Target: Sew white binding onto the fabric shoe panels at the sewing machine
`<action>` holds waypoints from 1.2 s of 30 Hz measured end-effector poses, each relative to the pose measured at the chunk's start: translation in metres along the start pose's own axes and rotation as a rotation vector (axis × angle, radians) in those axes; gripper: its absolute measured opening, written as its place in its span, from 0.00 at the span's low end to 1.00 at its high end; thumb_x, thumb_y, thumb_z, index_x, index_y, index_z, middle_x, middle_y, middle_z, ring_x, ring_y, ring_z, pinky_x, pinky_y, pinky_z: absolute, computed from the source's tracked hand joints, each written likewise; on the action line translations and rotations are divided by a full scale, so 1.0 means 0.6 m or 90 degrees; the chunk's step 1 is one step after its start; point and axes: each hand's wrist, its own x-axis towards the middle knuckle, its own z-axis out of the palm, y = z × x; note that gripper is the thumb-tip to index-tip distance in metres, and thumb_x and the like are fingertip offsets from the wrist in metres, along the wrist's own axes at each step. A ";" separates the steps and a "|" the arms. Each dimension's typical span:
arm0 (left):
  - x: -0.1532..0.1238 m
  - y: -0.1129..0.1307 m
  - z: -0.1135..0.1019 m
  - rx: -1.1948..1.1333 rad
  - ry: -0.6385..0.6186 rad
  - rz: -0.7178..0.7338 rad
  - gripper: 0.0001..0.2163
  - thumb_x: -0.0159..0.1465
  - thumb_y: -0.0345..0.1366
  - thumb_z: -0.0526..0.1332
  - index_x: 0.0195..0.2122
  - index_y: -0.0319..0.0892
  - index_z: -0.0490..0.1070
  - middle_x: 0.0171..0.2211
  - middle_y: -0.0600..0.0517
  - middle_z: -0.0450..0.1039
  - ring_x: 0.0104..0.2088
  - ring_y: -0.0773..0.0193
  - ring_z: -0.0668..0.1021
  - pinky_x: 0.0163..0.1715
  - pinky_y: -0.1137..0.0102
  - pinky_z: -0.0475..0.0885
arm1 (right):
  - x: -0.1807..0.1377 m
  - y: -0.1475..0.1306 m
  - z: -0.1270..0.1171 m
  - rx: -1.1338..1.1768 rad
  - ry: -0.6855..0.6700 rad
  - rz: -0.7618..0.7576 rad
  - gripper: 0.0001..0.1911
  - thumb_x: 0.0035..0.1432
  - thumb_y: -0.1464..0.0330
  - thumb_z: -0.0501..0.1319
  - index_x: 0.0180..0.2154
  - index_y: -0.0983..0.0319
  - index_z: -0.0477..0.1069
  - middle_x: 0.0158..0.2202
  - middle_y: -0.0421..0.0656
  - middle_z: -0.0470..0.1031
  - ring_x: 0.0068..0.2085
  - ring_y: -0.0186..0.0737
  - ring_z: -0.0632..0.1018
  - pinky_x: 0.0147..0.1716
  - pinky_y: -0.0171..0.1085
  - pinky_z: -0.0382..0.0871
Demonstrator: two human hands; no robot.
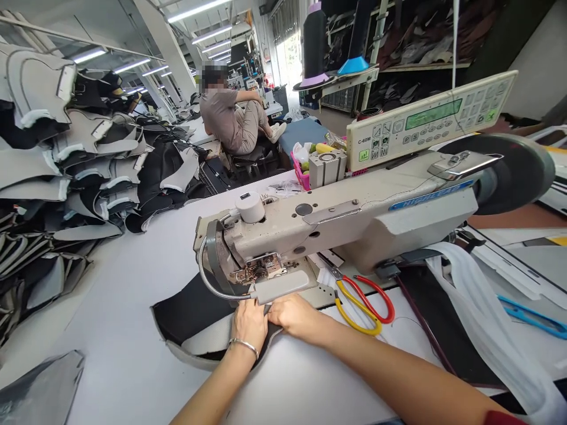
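Observation:
A black and light-grey padded fabric piece lies under the head of a sewing machine, its edge curled up toward me. My left hand, with a bracelet at the wrist, grips the piece just in front of the needle area; its fingertips are partly hidden by the lamp. Close beside it, my right hand is closed on the fabric's edge, thumb and fingers pinched together. The needle itself is hard to make out. Scissors with red and yellow handles rest right of the hands.
Stacks of grey and black padded pieces stand at the left. Behind the machine are a control panel, thread cones and a pink basket. White strips and blue snips lie right. A person sits beyond.

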 end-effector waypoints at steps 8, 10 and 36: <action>0.002 -0.012 -0.028 0.037 -0.001 0.057 0.13 0.57 0.29 0.52 0.40 0.44 0.70 0.39 0.47 0.72 0.40 0.57 0.71 0.40 0.63 0.66 | 0.000 -0.035 0.015 -0.164 0.033 -0.029 0.10 0.55 0.75 0.51 0.37 0.70 0.68 0.36 0.49 0.71 0.40 0.43 0.68 0.40 0.40 0.62; 0.000 -0.015 -0.034 0.026 0.012 0.086 0.12 0.58 0.29 0.51 0.40 0.44 0.70 0.39 0.48 0.72 0.41 0.56 0.71 0.42 0.62 0.66 | 0.005 -0.047 0.013 -0.199 0.021 -0.021 0.10 0.54 0.74 0.52 0.37 0.71 0.68 0.34 0.52 0.70 0.38 0.45 0.69 0.37 0.42 0.63; 0.000 -0.047 0.008 -0.131 0.268 0.233 0.15 0.63 0.31 0.45 0.33 0.43 0.72 0.25 0.51 0.71 0.26 0.67 0.73 0.28 0.72 0.71 | 0.033 -0.064 0.027 -0.196 0.026 -0.071 0.06 0.49 0.77 0.54 0.25 0.67 0.68 0.24 0.46 0.68 0.31 0.42 0.70 0.28 0.39 0.62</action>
